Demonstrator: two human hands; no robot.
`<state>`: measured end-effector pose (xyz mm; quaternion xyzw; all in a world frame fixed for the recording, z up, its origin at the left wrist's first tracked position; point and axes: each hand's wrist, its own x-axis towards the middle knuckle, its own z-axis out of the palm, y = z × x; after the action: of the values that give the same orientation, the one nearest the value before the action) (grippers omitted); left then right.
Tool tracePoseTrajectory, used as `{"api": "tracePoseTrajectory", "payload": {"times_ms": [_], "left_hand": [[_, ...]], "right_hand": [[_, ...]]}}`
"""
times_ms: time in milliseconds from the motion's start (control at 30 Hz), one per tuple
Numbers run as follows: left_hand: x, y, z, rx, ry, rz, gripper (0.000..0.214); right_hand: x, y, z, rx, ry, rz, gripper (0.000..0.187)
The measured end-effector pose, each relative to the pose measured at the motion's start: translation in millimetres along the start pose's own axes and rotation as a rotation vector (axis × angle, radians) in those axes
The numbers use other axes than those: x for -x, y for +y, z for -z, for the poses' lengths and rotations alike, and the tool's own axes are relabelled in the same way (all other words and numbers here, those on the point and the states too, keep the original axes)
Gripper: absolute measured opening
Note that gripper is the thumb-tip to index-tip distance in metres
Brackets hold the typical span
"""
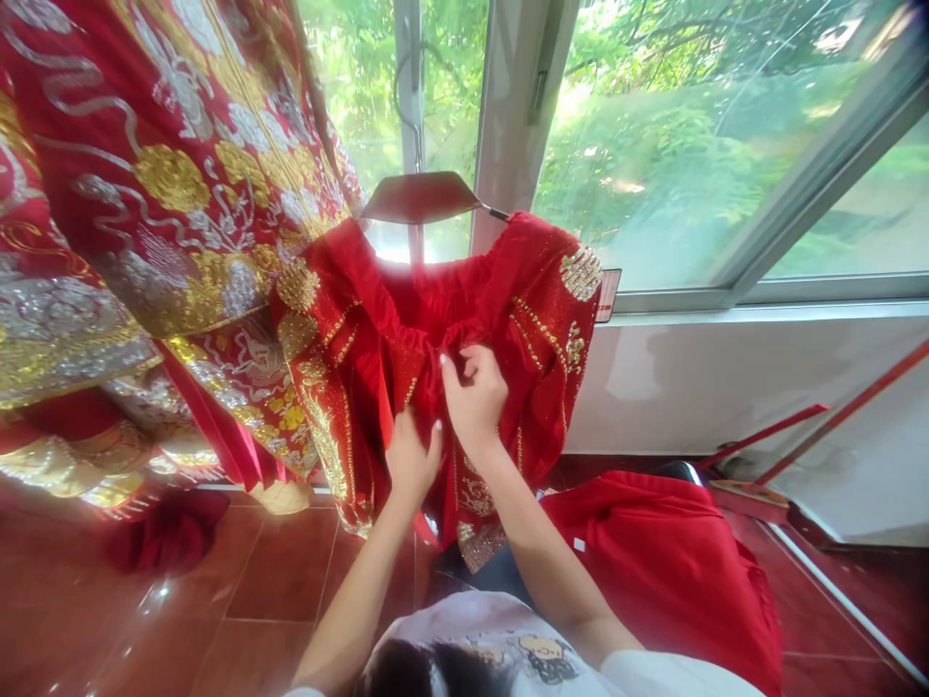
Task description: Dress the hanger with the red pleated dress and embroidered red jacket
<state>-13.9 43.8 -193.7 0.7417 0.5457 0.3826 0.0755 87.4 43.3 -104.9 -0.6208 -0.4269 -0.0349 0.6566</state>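
Note:
A red skirt [552,319] with gold beading and a gathered waistband hangs from a dark hanger [421,196] in front of me. At the front of the waistband, my right hand [475,397] is closed in a pinch on the gathered red cloth; its exact grip is partly hidden by the fingers. Lower and to the left, my left hand [413,460] is closed with its thumb up. A red ribbon [385,392] runs down from the waistband into it. Both hands are in front of the skirt, close together.
Embroidered red and gold garments [174,184] hang at the left. Red cloth [660,561] lies low at the right. Beyond it, a red-handled tool [762,436] leans by the wall. Windows [653,174] stand behind, above a tiled floor [276,571].

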Motion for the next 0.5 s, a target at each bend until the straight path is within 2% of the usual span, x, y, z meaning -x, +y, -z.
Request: {"api": "tracePoseTrajectory", "payload": {"times_ms": [67,167,233,333,433,500], "left_hand": [[-8.9,8.8,13.4,0.069,0.187,-0.100,0.040],[-33.4,27.2,30.5,0.106,0.309,-0.169,0.033],[-51.6,38.6,35.5,0.069,0.298,-0.160,0.033],[-69.9,48.2,32.4,0.002,0.209,-0.155,0.028],[-71.9,47.3,26.3,0.032,0.156,-0.165,0.026],[-65.4,41.8,24.8,0.128,0.139,-0.141,0.029]], "right_hand": [[-4.4,2.5,-0.3,-0.015,-0.123,0.011,0.021],[-2.8,5.7,2.2,-0.131,-0.308,-0.034,0.024],[3.6,9.9,4.8,-0.201,-0.363,-0.075,0.026],[14.2,18.9,8.8,-0.265,-0.377,-0.152,0.023],[19.4,27.1,13.9,-0.298,-0.386,-0.212,0.018],[19.5,30.6,17.8,-0.307,-0.383,-0.236,0.022]]}}
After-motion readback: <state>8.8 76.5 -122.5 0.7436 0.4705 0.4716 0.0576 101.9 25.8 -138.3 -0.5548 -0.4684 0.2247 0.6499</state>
